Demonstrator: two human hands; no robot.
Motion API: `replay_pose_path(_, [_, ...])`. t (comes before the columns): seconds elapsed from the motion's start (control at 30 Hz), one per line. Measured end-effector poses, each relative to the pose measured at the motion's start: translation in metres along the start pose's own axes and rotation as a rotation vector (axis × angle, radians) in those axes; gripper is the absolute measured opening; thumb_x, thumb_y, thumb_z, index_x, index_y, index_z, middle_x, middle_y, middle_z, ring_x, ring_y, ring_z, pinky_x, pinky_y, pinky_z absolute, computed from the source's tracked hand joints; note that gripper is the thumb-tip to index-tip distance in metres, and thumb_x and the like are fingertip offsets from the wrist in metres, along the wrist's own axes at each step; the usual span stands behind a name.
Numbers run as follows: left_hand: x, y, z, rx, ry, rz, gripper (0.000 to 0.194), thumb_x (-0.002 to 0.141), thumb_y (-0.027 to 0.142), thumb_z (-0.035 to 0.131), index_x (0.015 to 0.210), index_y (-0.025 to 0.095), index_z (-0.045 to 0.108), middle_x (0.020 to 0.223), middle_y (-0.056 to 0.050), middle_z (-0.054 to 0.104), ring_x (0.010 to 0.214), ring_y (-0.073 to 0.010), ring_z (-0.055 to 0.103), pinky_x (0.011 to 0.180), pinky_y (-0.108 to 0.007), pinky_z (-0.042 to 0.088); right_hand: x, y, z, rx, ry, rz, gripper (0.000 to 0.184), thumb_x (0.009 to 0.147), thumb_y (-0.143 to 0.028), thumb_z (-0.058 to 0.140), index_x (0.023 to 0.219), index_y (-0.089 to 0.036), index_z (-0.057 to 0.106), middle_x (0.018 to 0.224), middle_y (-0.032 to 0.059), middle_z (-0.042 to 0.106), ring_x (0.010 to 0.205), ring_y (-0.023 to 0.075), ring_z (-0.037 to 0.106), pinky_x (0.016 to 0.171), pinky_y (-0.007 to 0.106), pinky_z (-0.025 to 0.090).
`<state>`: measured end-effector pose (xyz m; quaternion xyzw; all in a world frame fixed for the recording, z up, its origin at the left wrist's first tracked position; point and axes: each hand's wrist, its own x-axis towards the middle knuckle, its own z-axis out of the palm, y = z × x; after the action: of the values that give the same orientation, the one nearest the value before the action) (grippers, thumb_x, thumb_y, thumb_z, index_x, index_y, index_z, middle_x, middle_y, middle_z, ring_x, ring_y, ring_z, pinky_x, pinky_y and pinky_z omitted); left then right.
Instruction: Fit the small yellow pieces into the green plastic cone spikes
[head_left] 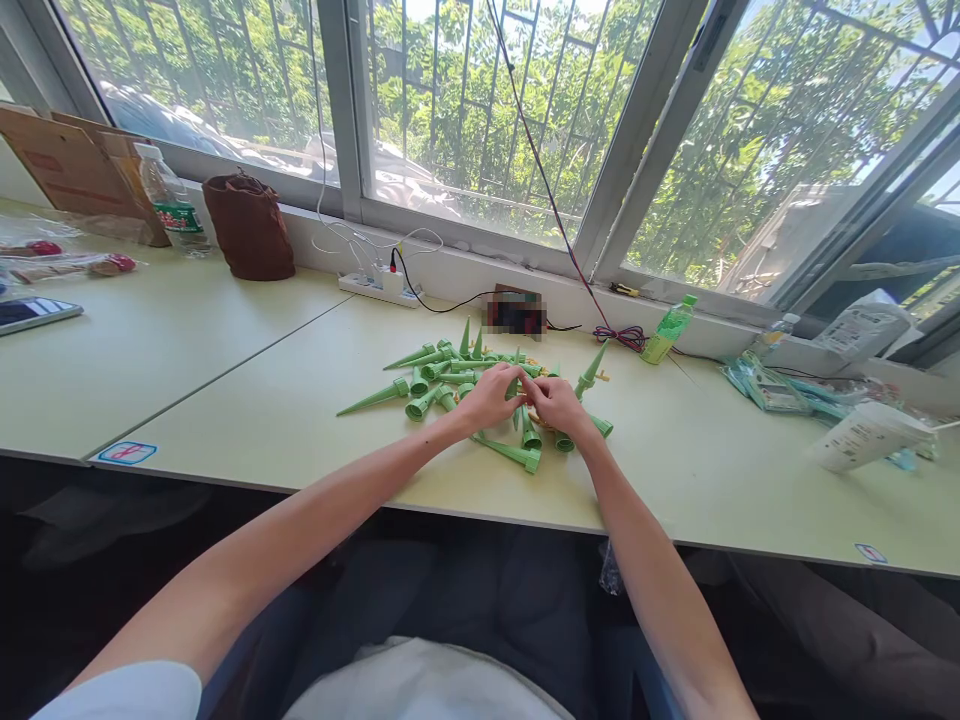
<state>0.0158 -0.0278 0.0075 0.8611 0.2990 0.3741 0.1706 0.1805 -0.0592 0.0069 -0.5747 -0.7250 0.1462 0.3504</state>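
My left hand (491,396) is closed around a green plastic watering spike (516,415), whose tip points down below the fingers. My right hand (559,404) meets it at the fingertips, pinched together at the spike's upper part; what lies between those fingers is hidden. Around and beneath both hands lies a loose pile of green watering spikes (375,396), tapered at one end and with a wide round cap at the other. Small orange-yellow pieces (602,376) show among them. One spike (510,453) lies nearest the table's front edge.
A pale table (300,420) runs under a barred window. Behind the pile are a power strip (382,288) with cables and a pixelated dark object (517,312). A green bottle (670,330) and a white cup (874,437) are to the right; a brown bag (249,228) stands left.
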Motion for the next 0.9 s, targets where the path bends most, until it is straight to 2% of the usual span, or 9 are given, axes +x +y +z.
replay_pose_path(0.4, [0.0008, -0.0010, 0.0000, 0.014, -0.012, 0.021, 0.017, 0.082, 0.028, 0.064, 0.094, 0.016, 0.063, 0.083, -0.006, 0.058, 0.083, -0.0205, 0.056, 0.077, -0.033, 0.046, -0.0019, -0.0031, -0.0025, -0.037, -0.028, -0.017, 0.054, 0.092, -0.056, 0.034, 0.054, -0.018, 0.046, 0.053, 0.0009, 0.051, 0.054, 0.0123, 0.042, 0.056, 0.027, 0.030])
replay_pose_path(0.7, [0.0002, 0.0011, -0.0016, 0.013, -0.024, 0.026, 0.015, 0.081, 0.026, 0.064, 0.093, 0.016, 0.063, 0.083, -0.005, 0.060, 0.079, -0.0191, 0.056, 0.076, -0.033, 0.046, -0.0005, -0.0017, -0.0016, -0.038, -0.044, -0.004, 0.056, 0.091, -0.059, 0.035, 0.055, -0.018, 0.047, 0.055, 0.0021, 0.053, 0.054, 0.0126, 0.043, 0.055, 0.027, 0.030])
replay_pose_path(0.9, [-0.0003, 0.0023, -0.0021, 0.035, -0.020, 0.029, 0.014, 0.081, 0.024, 0.063, 0.092, 0.016, 0.063, 0.080, -0.005, 0.058, 0.080, -0.0193, 0.056, 0.077, -0.032, 0.046, -0.0013, -0.0037, -0.0025, -0.023, -0.049, -0.007, 0.059, 0.090, -0.063, 0.033, 0.054, -0.018, 0.046, 0.050, 0.0008, 0.046, 0.052, 0.0122, 0.039, 0.053, 0.026, 0.029])
